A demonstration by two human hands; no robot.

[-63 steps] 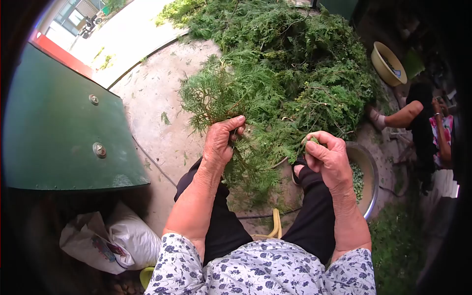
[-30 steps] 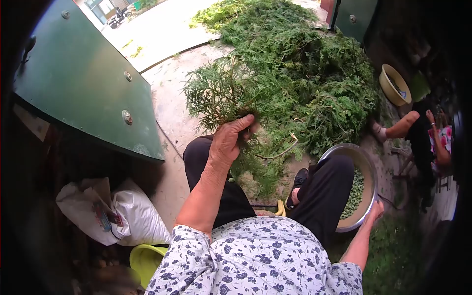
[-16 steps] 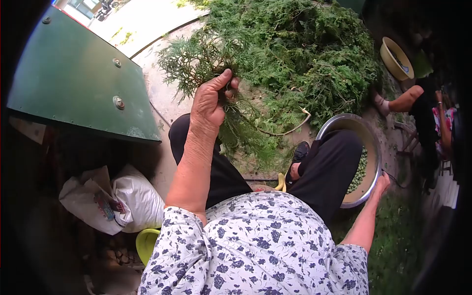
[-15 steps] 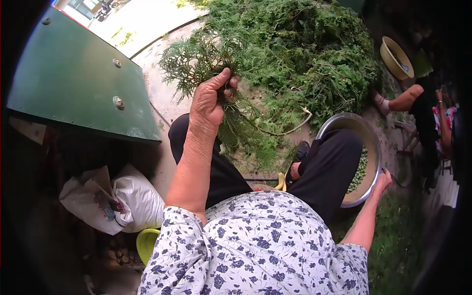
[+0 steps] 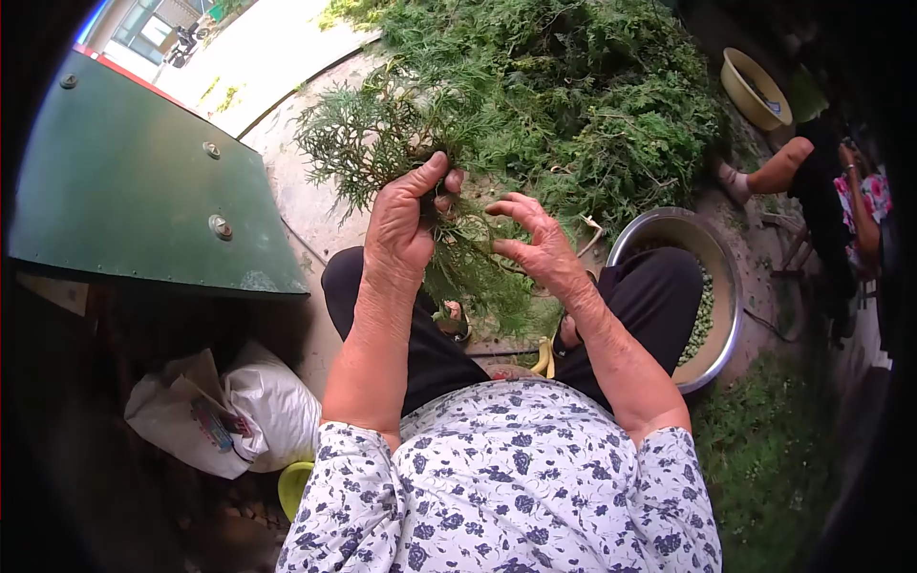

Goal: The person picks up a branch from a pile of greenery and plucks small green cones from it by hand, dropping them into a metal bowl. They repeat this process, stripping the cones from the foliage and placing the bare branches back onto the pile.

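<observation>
My left hand (image 5: 406, 215) is closed around a green conifer branch (image 5: 353, 138), whose leafy sprays fan out above and hang below the fist. Just to the right, my right hand (image 5: 540, 244) is raised beside the hanging sprays, its thumb and fingers apart. Whether its fingertips touch the foliage is hard to tell. A large metal basin (image 5: 731, 329) with small green pieces in it stands by my right knee.
Beyond my hands lies a big heap of cut branches (image 5: 592, 115). A green metal panel (image 5: 143, 181) and white sacks (image 5: 272, 406) are on the left. At right, another person's leg (image 5: 778, 172) is near a yellow basin (image 5: 755, 91). Greenery covers the lower right ground.
My right hand has left the metal basin's rim and come up and left to the branch. My left hand still holds the branch in nearly the same place.
</observation>
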